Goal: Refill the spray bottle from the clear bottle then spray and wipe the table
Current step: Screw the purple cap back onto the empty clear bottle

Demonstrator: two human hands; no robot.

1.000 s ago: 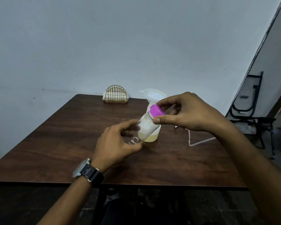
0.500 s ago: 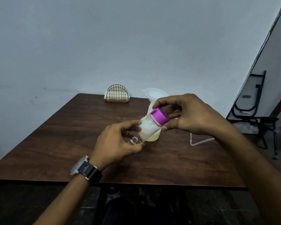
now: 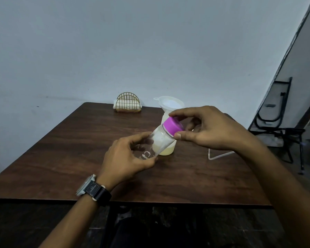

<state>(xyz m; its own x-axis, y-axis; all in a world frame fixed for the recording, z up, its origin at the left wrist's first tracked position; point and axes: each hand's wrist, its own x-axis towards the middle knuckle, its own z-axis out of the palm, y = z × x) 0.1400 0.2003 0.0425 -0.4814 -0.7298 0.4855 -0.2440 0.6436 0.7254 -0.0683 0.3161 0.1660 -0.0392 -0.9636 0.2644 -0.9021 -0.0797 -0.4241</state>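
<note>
The left hand (image 3: pixel 125 158) holds the clear bottle (image 3: pixel 159 138), long axis rising toward the right hand (image 3: pixel 209 129), whose grip pinches the purple cap (image 3: pixel 172 126).

On my feed the left forearm (image 3: pixel 66 224) and the right forearm (image 3: pixel 276 178) are bare to the frame edge. The left wrist carries a wristwatch (image 3: pixel 92 188): a rectangular silver-grey case on a wide black strap with pale stitching and small pale lettering.
</note>
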